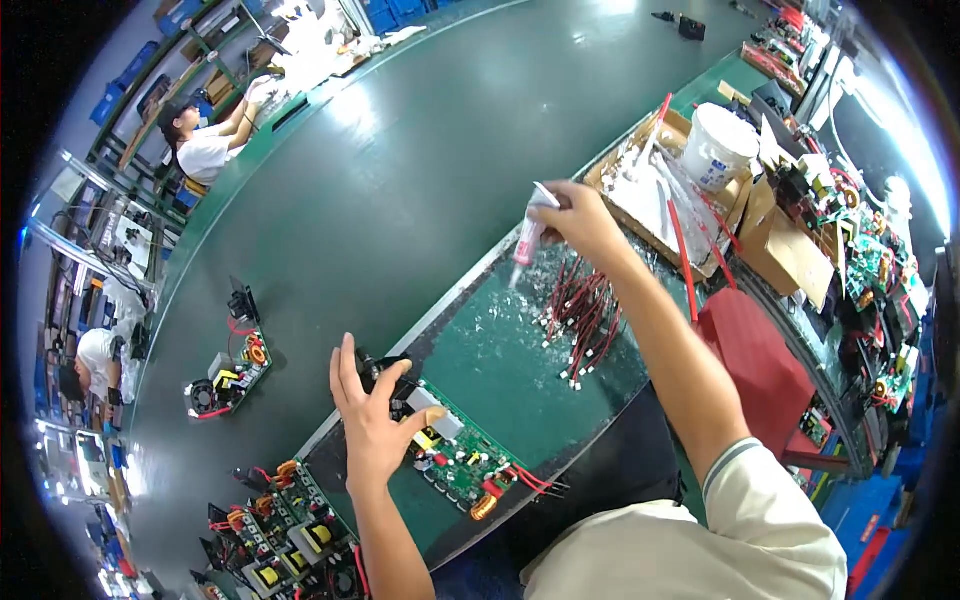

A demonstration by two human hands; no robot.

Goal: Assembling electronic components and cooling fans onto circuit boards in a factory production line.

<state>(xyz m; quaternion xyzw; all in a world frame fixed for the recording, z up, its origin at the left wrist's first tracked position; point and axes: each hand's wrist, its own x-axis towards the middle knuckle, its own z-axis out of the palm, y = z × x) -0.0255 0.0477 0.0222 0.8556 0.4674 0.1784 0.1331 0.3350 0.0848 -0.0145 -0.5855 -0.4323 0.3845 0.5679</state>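
Nearest me, the green circuit board (470, 455) lies on the desk (530, 400), toward its left end, its red leads reaching over the near edge. The work looks partway to me: parts are already mounted and the lead ends are loose, though I can't tell whether any paste sits on it. The board is crowded, with a pale block, yellow-wrapped parts and a copper coil at its near corner. The left hand (375, 425) spreads its fingers apart over its far-left end, thumb at the block. Farther along, a heap of red-and-black cables (585, 315) lies untouched. Beyond, by the far edge, the right hand (575, 215) has its fingers clamped on a pink-and-white tube (530, 240), nozzle down, well apart from the board.
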